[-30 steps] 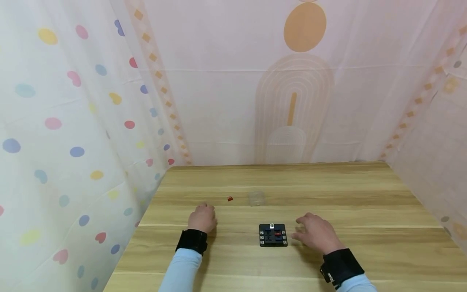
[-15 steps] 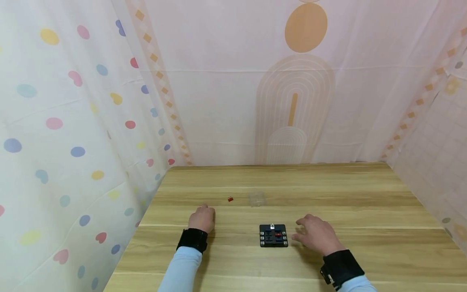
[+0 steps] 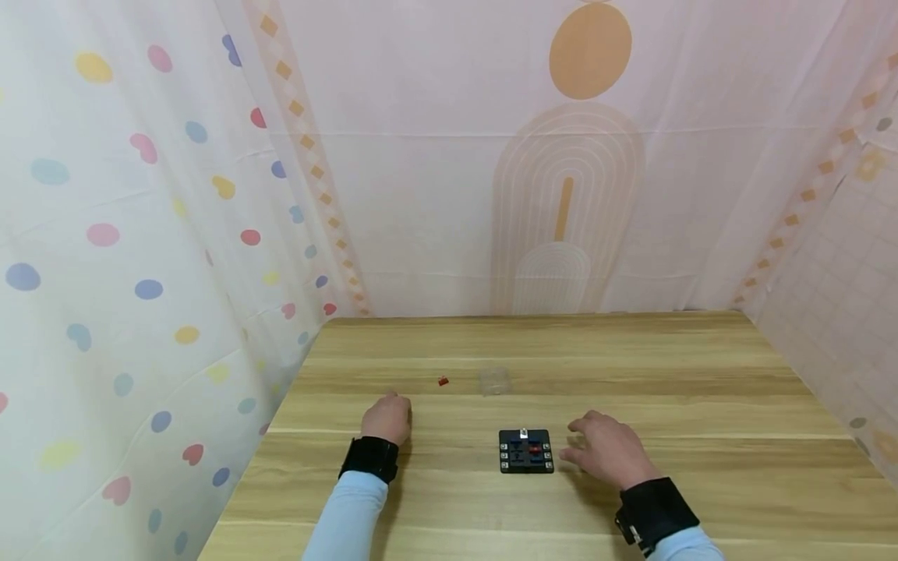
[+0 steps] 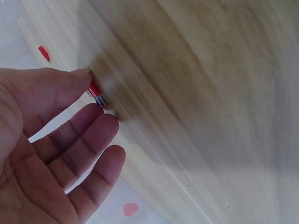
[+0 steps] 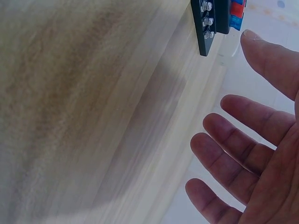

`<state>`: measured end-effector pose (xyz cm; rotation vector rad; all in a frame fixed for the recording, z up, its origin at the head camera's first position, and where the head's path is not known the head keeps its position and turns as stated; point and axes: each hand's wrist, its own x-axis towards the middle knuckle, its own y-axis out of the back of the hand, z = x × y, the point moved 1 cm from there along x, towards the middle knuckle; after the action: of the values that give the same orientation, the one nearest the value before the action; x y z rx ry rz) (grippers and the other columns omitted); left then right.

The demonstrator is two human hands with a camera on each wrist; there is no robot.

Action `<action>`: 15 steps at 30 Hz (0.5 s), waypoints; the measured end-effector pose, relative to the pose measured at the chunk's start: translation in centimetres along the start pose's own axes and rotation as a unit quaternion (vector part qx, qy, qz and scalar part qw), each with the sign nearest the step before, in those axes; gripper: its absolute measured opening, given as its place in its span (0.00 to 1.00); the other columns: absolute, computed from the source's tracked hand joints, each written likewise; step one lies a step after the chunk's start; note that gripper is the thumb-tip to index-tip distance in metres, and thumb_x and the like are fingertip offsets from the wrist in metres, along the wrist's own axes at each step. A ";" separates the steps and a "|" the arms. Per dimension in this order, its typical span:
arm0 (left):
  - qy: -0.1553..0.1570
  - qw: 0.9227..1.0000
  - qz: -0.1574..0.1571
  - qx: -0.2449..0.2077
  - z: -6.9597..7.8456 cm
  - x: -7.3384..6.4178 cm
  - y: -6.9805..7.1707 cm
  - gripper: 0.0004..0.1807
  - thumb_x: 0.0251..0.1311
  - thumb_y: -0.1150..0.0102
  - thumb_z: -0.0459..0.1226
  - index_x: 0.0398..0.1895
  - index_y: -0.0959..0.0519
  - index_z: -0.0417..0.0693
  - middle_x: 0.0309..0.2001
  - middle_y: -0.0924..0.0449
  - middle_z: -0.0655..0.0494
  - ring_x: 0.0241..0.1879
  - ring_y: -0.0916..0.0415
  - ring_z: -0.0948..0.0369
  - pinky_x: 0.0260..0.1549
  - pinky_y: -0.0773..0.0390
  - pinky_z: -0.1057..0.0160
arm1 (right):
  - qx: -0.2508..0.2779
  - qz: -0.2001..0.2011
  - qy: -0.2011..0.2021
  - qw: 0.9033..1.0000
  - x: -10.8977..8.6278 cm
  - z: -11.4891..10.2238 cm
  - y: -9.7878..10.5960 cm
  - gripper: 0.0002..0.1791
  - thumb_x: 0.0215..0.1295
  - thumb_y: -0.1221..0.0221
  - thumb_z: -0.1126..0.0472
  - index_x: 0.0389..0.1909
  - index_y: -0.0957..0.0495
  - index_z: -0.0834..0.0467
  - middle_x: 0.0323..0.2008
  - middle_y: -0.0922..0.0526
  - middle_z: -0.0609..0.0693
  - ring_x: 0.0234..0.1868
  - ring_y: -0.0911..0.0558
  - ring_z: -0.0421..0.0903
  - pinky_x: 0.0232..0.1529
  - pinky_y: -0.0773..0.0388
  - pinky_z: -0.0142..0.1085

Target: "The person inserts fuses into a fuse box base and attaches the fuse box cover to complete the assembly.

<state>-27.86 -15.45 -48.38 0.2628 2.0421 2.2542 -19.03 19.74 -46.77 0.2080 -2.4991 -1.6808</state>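
My left hand (image 3: 387,418) is low over the left part of the table. Its thumb and forefinger pinch a red blade fuse (image 4: 95,90), whose metal prongs show in the left wrist view. Beyond that hand lies a second red fuse (image 3: 443,381). Between both hands sits a black fuse block (image 3: 526,452) with screw terminals along its sides; a red fuse (image 5: 237,9) and blue ones are fitted in it. To the block's right is my right hand (image 3: 612,448), fingers loosely spread, holding nothing and apart from the block.
A clear plastic cover (image 3: 494,382) lies behind the fuse block, right of the loose fuse. The wood-grain table (image 3: 701,405) ends at a patterned curtain (image 3: 435,195) at the back, with more curtain on the left and right.
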 end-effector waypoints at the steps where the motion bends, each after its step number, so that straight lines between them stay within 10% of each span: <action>1: 0.000 1.000 0.001 0.001 -0.1 0.0 -0.1 0.07 0.54 0.36 0.25 0.35 0.15 0.40 0.33 0.22 0.45 0.33 0.21 0.51 0.33 0.20 0.51 | 0.000 0.000 -0.002 1.000 0.0 0.0 0.0 0.23 0.56 0.29 0.51 0.48 0.16 0.62 0.45 0.18 0.57 0.46 0.19 0.56 0.45 0.22 0.52; 15: 0.037 0.999 0.017 -0.007 -0.3 0.2 -0.6 0.04 0.53 0.34 0.31 0.24 0.19 0.43 0.25 0.23 0.51 0.24 0.24 0.56 0.24 0.22 0.54 | -0.008 -0.001 0.007 1.000 0.1 -0.1 0.0 0.22 0.57 0.29 0.51 0.47 0.16 0.61 0.45 0.18 0.57 0.45 0.18 0.56 0.45 0.22 0.52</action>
<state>-28.18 -15.67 -48.95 0.2193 2.0708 2.3322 -19.07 19.62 -46.68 0.2210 -2.4754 -1.6948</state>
